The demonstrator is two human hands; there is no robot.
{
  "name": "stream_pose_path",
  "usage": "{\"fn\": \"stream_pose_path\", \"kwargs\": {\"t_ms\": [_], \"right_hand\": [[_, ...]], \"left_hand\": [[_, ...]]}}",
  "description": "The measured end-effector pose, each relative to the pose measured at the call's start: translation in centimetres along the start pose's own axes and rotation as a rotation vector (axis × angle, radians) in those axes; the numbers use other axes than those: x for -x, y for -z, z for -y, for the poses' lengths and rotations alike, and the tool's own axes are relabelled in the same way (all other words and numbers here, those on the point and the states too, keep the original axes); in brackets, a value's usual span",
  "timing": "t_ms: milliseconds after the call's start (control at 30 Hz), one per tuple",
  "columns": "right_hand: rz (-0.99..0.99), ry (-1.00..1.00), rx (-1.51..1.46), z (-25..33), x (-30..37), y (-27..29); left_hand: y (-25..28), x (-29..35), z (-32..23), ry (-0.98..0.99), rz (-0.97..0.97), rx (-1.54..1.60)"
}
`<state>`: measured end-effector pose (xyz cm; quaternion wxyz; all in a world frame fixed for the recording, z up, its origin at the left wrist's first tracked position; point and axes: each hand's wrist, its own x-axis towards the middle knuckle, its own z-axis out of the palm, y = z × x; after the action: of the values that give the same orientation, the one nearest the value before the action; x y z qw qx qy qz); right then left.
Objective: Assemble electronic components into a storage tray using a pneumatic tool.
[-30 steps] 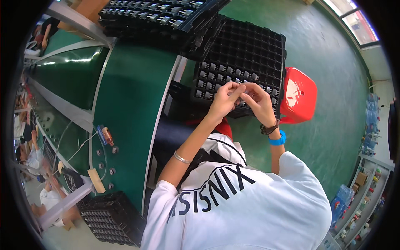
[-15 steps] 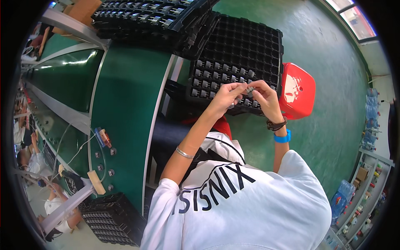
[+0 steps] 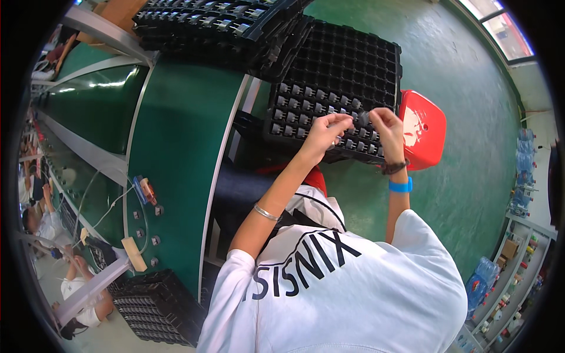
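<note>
A small, grey, roughly blocky part (image 3: 364, 118), details blurred, is pinched by the right hand (image 3: 389, 130) over the black plastic gridded tray (image 3: 353, 62). The left hand (image 3: 322, 136) curls; its contents I cannot tell.

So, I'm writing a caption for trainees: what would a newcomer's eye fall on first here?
Probably the bright red stool, right of the large black tray whose near rows hold small grey parts. Above those rows, the left grip and right grip come close together, the right seeming to pinch a blurred grey piece. The blue wristband on the right wrist also stands out.
</note>
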<state>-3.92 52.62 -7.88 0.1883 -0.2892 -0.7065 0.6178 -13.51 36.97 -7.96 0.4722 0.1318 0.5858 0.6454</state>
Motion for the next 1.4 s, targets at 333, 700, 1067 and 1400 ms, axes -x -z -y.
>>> {"fn": "stream_pose_path", "kwargs": {"t_ms": [333, 700, 1067, 1400], "right_hand": [[-0.465, 0.295, 0.904, -2.3, -2.8, -1.0], [0.315, 0.499, 0.61, 4.9, 1.9, -2.6], [0.206, 0.357, 0.526, 4.9, 2.4, -1.8], [0.089, 0.263, 0.193, 3.1, 3.9, -1.7]], "left_hand": [[0.3, 0.2, -1.2, 0.149, 0.116, 0.834], [0.2, 0.6, -0.9, 0.11, 0.187, 0.55], [0.6, 0.2, -0.1, -0.054, 0.058, 0.128], [-0.2, 0.1, -0.5, -0.119, 0.006, -0.011]]}}
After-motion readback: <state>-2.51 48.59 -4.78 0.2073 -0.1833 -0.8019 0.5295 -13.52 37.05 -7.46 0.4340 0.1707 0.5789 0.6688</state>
